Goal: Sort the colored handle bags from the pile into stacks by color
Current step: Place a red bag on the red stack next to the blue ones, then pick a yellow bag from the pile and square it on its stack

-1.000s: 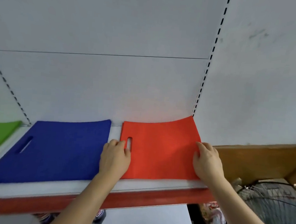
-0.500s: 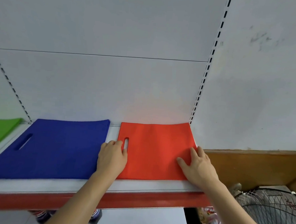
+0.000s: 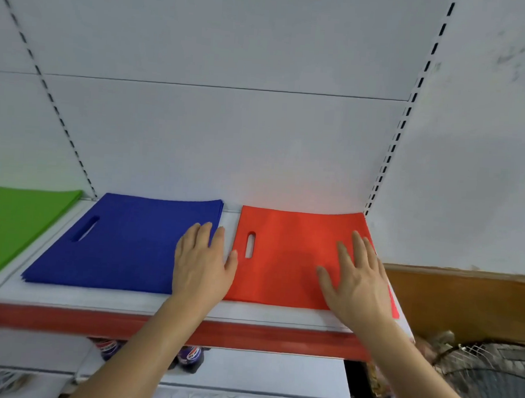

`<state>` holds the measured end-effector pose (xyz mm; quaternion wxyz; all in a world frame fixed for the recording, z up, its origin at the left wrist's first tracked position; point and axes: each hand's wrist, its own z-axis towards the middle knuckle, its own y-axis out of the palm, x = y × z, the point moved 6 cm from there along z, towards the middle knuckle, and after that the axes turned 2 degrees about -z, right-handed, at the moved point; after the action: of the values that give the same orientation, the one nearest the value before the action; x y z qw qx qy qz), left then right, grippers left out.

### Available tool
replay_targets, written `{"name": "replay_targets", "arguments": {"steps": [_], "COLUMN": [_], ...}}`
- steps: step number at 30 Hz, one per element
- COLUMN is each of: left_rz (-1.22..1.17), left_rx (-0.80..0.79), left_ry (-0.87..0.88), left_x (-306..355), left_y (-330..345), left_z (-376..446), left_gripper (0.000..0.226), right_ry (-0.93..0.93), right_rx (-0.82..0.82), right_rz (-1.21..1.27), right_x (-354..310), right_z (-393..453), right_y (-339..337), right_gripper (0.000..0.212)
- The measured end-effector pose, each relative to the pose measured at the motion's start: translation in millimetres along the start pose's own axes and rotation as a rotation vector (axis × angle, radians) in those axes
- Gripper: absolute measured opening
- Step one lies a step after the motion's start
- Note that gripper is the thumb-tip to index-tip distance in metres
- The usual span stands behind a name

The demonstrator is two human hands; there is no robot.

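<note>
The head view shows one white shelf (image 3: pixel 248 313) with a red front edge, and three stacks of flat handle bags lying on it side by side: one green stack (image 3: pixel 17 223) at the far left, cut off by the frame edge, one blue stack (image 3: pixel 122 251) in the middle, and one red stack (image 3: pixel 285 261) at the right, close to the slotted upright (image 3: pixel 393 145) of the back panel. The blue stack shows several layered edges at its near left corner; how many bags each stack holds cannot be counted. One handle slot shows in the blue stack, near its left side, and one in the red stack, near its left edge. A narrow strip of bare shelf separates blue from red. Two hands are in view. The left hand (image 3: pixel 203 266) lies flat with straight fingers over the right edge of the blue stack, its thumb reaching the left edge of the red stack just beside the slot. The right hand (image 3: pixel 357 281) lies flat on the right part of the red stack, fingers straight and spread, gripping nothing. Below the shelf, two dark bottles (image 3: pixel 190 356) stand on a lower white shelf, and one wire fan guard (image 3: pixel 490 375) shows at the lower right, in front of a brown board (image 3: pixel 464 300).
</note>
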<state>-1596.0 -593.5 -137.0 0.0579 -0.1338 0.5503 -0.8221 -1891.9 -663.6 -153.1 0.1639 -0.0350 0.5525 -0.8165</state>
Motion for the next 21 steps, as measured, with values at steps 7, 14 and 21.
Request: {"name": "replay_targets", "arguments": {"steps": [7,14,21], "left_rz": [0.023,0.059,0.113], "left_rx": [0.031,0.061,0.114], "left_ry": [-0.075,-0.223,-0.421], "left_x": [-64.1,-185.1,-337.1], "left_y": [-34.3,-100.1,-163.0], "left_z": [-36.2,-86.6,-176.7], "left_gripper": [0.067,0.070,0.070], "right_ry": [-0.211,-0.386,-0.606], "right_rx": [0.030,-0.044,-0.065], "right_rz": [0.094,0.114,0.238], "right_x": [-118.5,-268.3,-455.1], "right_z": [-10.9,-27.9,-79.5], "right_y": [-11.8,-20.1,-15.4], "right_gripper": [0.075,0.083,0.080]}}
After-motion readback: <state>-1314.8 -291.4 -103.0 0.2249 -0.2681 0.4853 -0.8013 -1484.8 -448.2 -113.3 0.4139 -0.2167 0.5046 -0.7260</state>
